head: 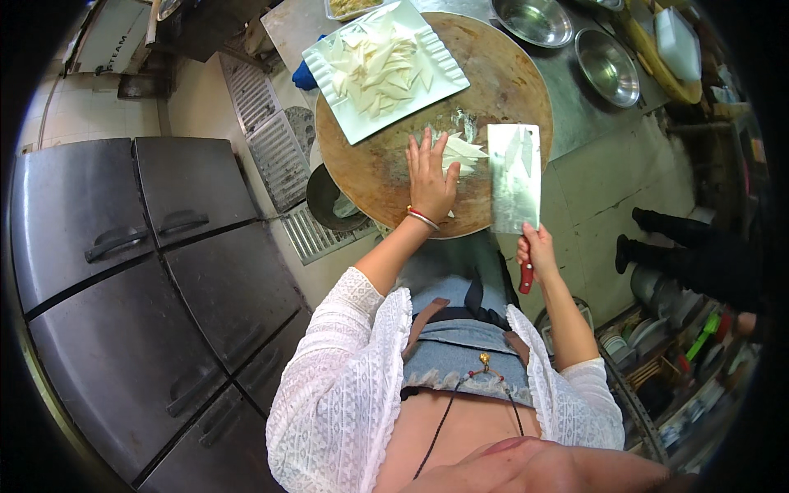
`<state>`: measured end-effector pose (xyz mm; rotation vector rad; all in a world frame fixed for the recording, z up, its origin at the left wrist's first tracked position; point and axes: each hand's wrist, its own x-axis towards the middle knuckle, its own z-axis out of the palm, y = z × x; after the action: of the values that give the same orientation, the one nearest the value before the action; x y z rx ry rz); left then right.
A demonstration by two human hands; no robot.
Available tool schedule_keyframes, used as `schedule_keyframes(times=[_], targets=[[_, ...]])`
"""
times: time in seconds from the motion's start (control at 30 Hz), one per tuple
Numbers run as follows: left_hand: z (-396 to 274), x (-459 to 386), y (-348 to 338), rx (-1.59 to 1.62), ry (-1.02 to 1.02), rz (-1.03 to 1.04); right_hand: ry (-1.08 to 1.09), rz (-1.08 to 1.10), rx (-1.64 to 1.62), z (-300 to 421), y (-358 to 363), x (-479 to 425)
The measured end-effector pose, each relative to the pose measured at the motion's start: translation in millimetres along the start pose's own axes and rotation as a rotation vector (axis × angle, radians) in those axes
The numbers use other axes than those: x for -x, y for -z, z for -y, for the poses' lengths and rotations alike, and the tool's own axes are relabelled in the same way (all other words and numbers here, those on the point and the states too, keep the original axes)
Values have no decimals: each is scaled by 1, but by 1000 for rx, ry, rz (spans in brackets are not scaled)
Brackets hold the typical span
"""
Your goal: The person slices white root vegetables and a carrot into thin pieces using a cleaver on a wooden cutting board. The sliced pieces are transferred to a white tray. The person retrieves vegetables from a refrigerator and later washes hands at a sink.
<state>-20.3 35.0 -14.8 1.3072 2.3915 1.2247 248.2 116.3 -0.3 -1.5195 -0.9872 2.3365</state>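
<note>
My right hand [537, 249] grips the red handle of a cleaver [515, 185], whose broad blade lies flat-side up at the right edge of a round wooden chopping block [394, 191]. Pale slices cling to or lie on the blade. Spread out over the block, my left hand [431, 179] rests at a small pile of white slices [462, 151]; whether its palm touches some is hidden. A white rectangular plate [363, 130] heaped with similar slices [382, 68] sits on the block's far left part.
Two steel bowls [607, 68] stand on the metal counter [576, 126] at the upper right. A wok [330, 197] is low at the block's left, beside floor grates. Steel refrigerator doors [80, 215] fill the left. Another person's dark-clad legs [678, 240] show at right, near shelved dishes.
</note>
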Motion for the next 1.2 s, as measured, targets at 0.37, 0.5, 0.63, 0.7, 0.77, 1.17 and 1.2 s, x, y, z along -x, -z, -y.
schedule_keyframes(times=[0.37,0.5,0.63,0.7,0.77,1.17,1.2], targets=[[-19,4,-10,-45,19,-147,10,223,199,-21,-66,5],[-19,1,-6,77,4,-191,17,235,216,-18,-76,7],[-27,-19,7,115,-52,-234,69,244,274,14,-94,11],[-27,-45,21,96,-98,-265,123,262,317,32,-109,5],[-23,-78,35,80,-143,-304,194,295,352,56,-127,-10],[68,-202,63,28,-134,-443,260,279,363,144,-205,-54],[69,-203,60,28,-119,-420,264,263,354,145,-199,-57]])
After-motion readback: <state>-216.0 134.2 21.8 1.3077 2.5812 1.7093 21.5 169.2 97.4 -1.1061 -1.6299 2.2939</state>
